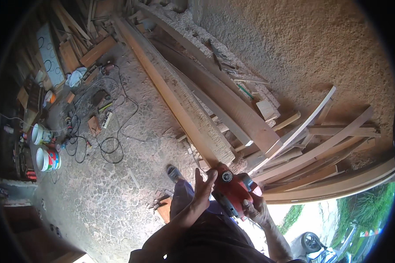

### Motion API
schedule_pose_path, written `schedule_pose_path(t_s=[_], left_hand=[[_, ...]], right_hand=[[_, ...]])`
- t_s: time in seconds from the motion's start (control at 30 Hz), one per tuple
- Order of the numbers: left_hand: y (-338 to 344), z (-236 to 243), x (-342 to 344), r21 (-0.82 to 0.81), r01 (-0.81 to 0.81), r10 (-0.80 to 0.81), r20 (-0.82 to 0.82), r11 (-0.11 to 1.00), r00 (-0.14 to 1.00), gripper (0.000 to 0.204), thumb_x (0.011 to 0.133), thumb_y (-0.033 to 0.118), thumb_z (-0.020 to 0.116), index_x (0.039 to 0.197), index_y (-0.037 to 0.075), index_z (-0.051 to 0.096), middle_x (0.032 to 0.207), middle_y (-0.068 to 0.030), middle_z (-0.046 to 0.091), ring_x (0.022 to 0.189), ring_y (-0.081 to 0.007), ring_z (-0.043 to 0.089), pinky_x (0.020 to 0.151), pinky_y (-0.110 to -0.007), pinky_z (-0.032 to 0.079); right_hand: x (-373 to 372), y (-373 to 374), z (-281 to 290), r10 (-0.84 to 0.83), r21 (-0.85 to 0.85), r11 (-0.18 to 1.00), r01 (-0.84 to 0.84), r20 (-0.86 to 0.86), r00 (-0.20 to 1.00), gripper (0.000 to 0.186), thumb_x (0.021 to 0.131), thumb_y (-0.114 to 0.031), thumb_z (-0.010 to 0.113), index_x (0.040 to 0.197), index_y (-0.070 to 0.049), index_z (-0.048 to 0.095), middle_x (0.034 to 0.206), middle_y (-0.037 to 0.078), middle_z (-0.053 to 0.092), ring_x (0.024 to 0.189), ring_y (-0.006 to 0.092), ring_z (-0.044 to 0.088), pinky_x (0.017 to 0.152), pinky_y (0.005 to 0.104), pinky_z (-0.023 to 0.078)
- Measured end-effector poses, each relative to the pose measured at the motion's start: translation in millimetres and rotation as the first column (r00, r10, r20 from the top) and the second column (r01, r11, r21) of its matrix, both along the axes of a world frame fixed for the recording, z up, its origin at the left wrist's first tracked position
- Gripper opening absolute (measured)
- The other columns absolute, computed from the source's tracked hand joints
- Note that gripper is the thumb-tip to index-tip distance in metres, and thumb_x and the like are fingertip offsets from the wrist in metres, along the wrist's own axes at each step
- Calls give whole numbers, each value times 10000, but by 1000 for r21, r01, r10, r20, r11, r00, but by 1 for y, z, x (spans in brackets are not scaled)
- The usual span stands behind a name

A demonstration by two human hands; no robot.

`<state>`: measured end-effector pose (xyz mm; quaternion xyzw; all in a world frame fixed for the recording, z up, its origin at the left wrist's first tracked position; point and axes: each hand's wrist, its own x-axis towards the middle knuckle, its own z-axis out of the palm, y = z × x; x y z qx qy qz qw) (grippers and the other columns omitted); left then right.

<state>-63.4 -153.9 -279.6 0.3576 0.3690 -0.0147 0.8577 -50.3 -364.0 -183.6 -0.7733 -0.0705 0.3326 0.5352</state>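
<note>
Nearest the body, the rear of a red power tool is gripped by the right hand, whose fingers and thumb are closed around its handle. The left hand is held open just beside the tool's front, with the fingers extended; whether the tool is touched by it cannot be told. The tool is positioned at the near end of a long, thick wooden beam, though contact between the two is not clearly shown. Below the left forearm, a trouser leg and a shoe are seen on the cracked floor.

To the right of the beam, a wide brown board is laid roughly alongside, and its near end is passed by a pale curved strip. Farther left, a black cable is looped on the floor, and two white buckets are stood beyond it. Farther off, a white cloth is left near piled boards, and the right side is bounded by a rough brown wall
</note>
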Motion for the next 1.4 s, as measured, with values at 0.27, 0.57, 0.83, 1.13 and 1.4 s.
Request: schedule_pose_path(t_s=[0.27, 0.57, 0.83, 1.13, 1.4], left_hand=[[-17, 0, 14, 506, 6, -41, 58, 862, 997, 1082, 785, 286, 852, 1502, -86, 132, 1311, -200, 554, 1195, -217, 564, 973, -349, 495], [-14, -33, 27, 463, 23, -51, 49, 886, 998, 1199, 725, 370, 884, 1491, -122, 104, 1277, -234, 551, 1115, -246, 593, 901, -355, 522], [-21, -24, 14, 485, 18, -5, -27, 874, 1000, 905, 726, 327, 871, 1377, -7, 338, 1282, -207, 465, 1144, -313, 577, 910, -413, 558], [-8, -7, 18, 540, 108, -83, -70, 835, 994, 1298, 692, 438, 881, 1490, -155, 46, 1453, -319, 384, 1307, -325, 489, 1014, -365, 481], [5, -30, 28, 696, 148, -87, -122, 702, 989, 1306, 687, 476, 873, 1502, -130, 52, 1537, -349, 233, 1408, -352, 362, 1097, -377, 407]], right_hand=[[7, -10, -20, 186, -167, 973, -158, 166, 968, 547, 970, -480, 563, 1220, 5, 586, 799, 177, 672, 743, 238, 680, 681, 391, 509], [20, 0, -22, 158, 42, 987, -157, -14, 987, 500, 977, -471, 580, 1131, 5, 584, 645, 32, 599, 601, 103, 599, 555, 298, 474], [12, -4, -19, 191, -30, 981, -190, 17, 981, 461, 978, -454, 573, 1121, -16, 571, 685, 101, 617, 627, 167, 633, 563, 350, 480], [10, -3, -40, 199, -61, 980, -190, 220, 955, 486, 949, -399, 600, 1097, 62, 554, 743, 208, 641, 659, 302, 657, 587, 403, 490], [22, 21, -31, 163, -16, 986, -164, 226, 960, 496, 943, -407, 608, 1088, 65, 563, 748, 183, 651, 676, 254, 656, 596, 378, 495]])
